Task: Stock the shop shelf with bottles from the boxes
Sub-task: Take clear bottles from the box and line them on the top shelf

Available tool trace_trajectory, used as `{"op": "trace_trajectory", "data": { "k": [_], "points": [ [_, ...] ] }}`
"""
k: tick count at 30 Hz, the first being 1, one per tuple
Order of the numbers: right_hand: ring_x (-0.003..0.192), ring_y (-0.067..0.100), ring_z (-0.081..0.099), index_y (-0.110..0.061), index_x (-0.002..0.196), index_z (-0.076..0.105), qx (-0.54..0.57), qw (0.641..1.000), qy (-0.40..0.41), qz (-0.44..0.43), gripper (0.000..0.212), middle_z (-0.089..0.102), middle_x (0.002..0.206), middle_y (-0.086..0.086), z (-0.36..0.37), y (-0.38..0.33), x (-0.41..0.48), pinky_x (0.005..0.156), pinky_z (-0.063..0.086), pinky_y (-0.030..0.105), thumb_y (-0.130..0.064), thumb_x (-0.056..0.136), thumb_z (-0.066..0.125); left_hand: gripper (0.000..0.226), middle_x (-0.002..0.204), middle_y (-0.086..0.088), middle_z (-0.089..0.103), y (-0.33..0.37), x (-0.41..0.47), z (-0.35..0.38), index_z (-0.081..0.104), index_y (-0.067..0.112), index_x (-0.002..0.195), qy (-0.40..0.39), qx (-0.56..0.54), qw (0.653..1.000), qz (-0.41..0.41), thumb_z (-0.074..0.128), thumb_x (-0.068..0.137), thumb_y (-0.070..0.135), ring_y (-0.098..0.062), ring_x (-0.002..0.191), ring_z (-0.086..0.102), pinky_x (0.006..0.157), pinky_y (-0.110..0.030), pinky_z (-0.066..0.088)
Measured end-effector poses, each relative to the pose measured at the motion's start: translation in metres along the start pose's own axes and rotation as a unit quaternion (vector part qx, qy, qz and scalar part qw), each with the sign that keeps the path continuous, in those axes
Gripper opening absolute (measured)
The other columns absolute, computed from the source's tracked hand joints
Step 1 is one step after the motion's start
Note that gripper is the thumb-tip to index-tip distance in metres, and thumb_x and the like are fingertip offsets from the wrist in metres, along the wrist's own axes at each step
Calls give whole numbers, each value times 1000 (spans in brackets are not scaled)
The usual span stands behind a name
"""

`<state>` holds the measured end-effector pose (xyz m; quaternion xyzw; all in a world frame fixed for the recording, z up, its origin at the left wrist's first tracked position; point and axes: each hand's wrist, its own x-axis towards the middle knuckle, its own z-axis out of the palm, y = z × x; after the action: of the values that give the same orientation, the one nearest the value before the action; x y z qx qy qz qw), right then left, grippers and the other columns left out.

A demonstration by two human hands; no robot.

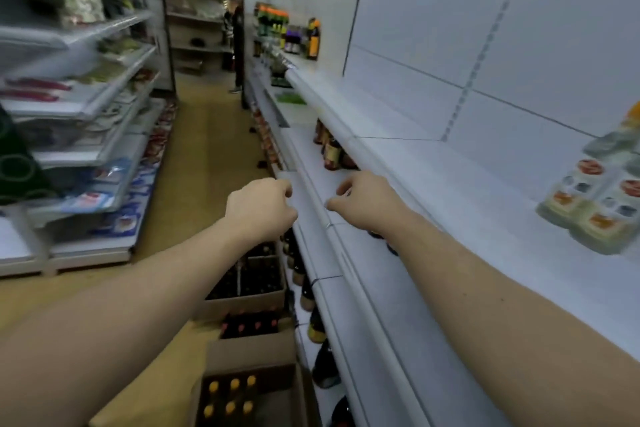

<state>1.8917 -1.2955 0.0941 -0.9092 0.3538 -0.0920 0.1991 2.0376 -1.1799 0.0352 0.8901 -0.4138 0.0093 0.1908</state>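
Nearest to me are the two bare forearms [138, 305], which reach forward along the white shelf [433, 218]. I see the left hand [261, 208] and the right hand [367, 201] near each other by the front edge of the shelf. Both have the fingers loosely curled and hold nothing.

The bottles are in open cardboard boxes [242, 305] on the floor under the left arm. One box holds bottles with yellow caps [228, 399], and beyond it are bottles with red caps [249, 324]. More dark bottles [331, 153] stand on the lower level of the shelf, partly hidden under the top board.

On the top board, at the right, lie some wrapped packs [602, 204]. Far down the aisle a person [238, 45] stands beside the shelves.
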Motion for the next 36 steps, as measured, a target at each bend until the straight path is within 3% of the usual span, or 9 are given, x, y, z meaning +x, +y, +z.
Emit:
{"op": "trace_trajectory", "data": {
  "k": [5, 10, 16, 21, 28, 30, 33, 34, 36],
  "points": [
    [91, 30, 68, -12, 114, 66, -8, 997, -71, 18, 37, 70, 107, 13, 83, -21, 33, 83, 61, 49, -41, 92, 70, 20, 105, 6, 63, -68, 2, 47, 61, 30, 107, -46, -10, 998, -37, 57, 90, 39, -22, 103, 63, 72, -35, 49],
    [80, 23, 69, -23, 115, 59, -20, 991, -126, 47, 29, 67, 89, 0, 149, -22, 66, 76, 62, 42, -41, 94, 66, 39, 118, 5, 65, -130, 14, 95, 60, 29, 131, -95, -16, 994, -54, 59, 92, 36, -22, 108, 62, 81, -41, 58],
    [88, 23, 67, -24, 124, 59, -17, 980, -181, 78, 39, 69, 102, 2, 218, -10, 90, 77, 62, 43, -37, 89, 68, 38, 117, 3, 60, -178, 17, 140, 56, 26, 133, -152, -16, 986, -73, 57, 95, 32, -22, 107, 59, 77, -41, 58],
    [105, 22, 63, -23, 137, 56, -17, 972, -217, 84, 47, 66, 122, 2, 273, 11, 100, 84, 55, 34, -39, 94, 66, 45, 126, 1, 59, -200, 10, 185, 53, 24, 140, -196, -13, 976, -98, 59, 96, 34, -22, 116, 57, 77, -35, 53],
    [93, 24, 66, -20, 138, 54, -20, 959, -276, 68, 45, 66, 110, 4, 355, 51, 105, 67, 55, 33, -31, 96, 59, 47, 134, 1, 54, -217, -14, 253, 46, 26, 144, -250, -20, 957, -146, 55, 98, 29, -22, 125, 50, 89, -42, 54],
    [92, 23, 66, -20, 137, 54, -23, 952, -297, 66, 42, 65, 106, 3, 383, 66, 110, 62, 49, 29, -32, 96, 60, 47, 137, 2, 53, -223, -24, 277, 46, 27, 145, -248, -24, 955, -161, 54, 98, 30, -22, 126, 49, 90, -41, 54],
    [93, 27, 67, -14, 114, 64, -21, 939, -337, 66, 24, 66, 97, 4, 434, 90, 114, 75, 55, 33, -30, 96, 59, 48, 138, -1, 55, -234, -40, 320, 46, 26, 146, -277, -27, 944, -175, 54, 99, 30, -24, 126, 49, 86, -39, 52],
    [87, 26, 67, -15, 107, 64, -25, 935, -348, 70, 19, 65, 92, 4, 451, 99, 113, 73, 55, 33, -30, 97, 59, 47, 137, -2, 55, -237, -46, 337, 47, 25, 144, -291, -31, 939, -180, 55, 98, 29, -25, 126, 49, 84, -39, 52],
    [79, 23, 64, -19, 114, 61, -29, 928, -363, 76, 23, 66, 89, 3, 489, 118, 108, 61, 52, 33, -34, 97, 62, 46, 135, -1, 54, -245, -60, 371, 48, 25, 142, -306, -35, 931, -196, 57, 97, 30, -26, 126, 49, 85, -40, 52]
  ]
}}
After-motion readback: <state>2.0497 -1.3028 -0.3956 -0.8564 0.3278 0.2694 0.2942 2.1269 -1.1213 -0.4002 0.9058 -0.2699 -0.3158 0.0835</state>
